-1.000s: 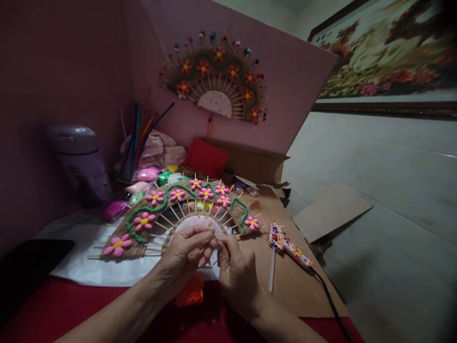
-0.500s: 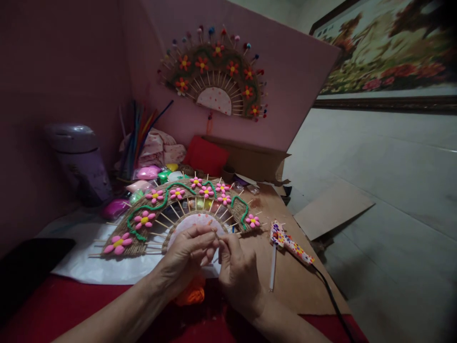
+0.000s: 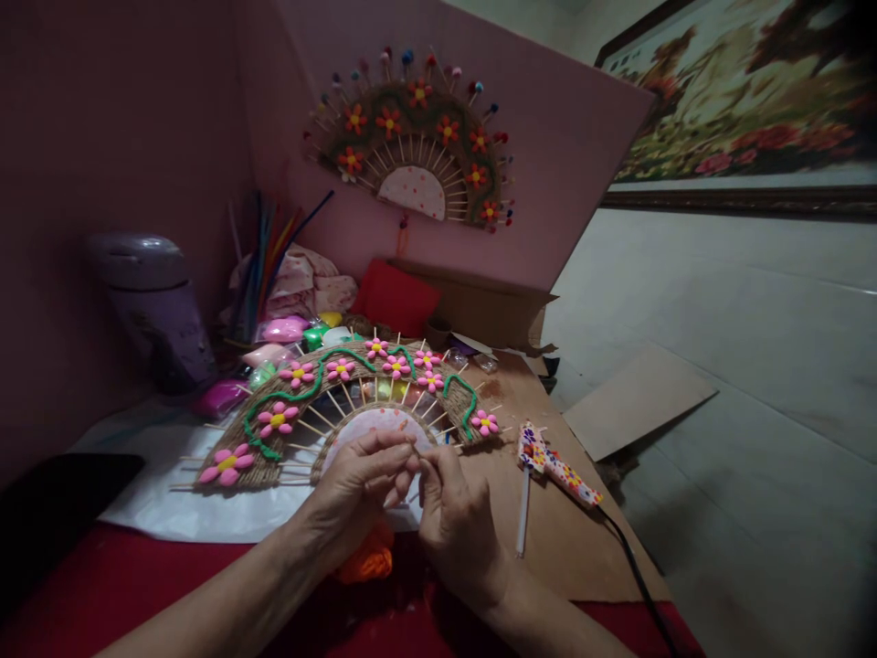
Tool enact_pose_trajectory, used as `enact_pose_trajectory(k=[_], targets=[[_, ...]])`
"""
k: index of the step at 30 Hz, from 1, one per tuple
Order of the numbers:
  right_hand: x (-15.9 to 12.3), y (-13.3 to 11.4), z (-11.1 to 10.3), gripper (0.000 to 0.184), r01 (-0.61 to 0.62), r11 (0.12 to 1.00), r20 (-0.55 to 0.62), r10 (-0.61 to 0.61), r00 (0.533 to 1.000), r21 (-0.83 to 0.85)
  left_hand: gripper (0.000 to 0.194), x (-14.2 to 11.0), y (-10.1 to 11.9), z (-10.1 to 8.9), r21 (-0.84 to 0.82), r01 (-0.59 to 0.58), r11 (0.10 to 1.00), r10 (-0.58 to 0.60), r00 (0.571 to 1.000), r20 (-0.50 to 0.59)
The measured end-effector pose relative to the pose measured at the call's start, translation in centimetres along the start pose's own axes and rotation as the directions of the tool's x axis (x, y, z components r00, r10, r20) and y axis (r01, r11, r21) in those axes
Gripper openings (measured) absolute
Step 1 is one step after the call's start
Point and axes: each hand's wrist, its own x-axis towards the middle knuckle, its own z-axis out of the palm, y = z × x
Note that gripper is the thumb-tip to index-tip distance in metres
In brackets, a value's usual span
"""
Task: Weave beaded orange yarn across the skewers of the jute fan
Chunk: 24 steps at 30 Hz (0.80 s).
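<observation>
A fan-shaped craft of twine, wooden sticks, green pipe cleaner and pink clay flowers lies on the table in front of me. My left hand and my right hand meet over its white half-round base. Both pinch their fingertips together on something small that I cannot make out. An orange lump lies under my left wrist.
A patterned glue gun with a black cord lies on brown cardboard to the right. A finished fan hangs on the pink board. A lidded pot, pipe cleaners and clay packets stand behind.
The hands stay pinched together in nearly the same place, with only small finger movement. The view has shifted slightly.
</observation>
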Motion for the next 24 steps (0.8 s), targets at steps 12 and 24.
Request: enact_pose_trajectory(k=[12,24], targets=[[0.00,-0.01,-0.11,0.022,-0.087,0.985,0.080,0.076,0.994,0.150,0.010,-0.04,0.01,-0.02,0.000,-0.023,1.000,0.023,1.000,-0.002],[0.07,0.12,-0.33,0.024,-0.250,0.903,0.219,0.181,0.959,0.348,0.007,0.16,0.08,-0.23,-0.006,-0.018,1.000,0.018,0.998,0.057]])
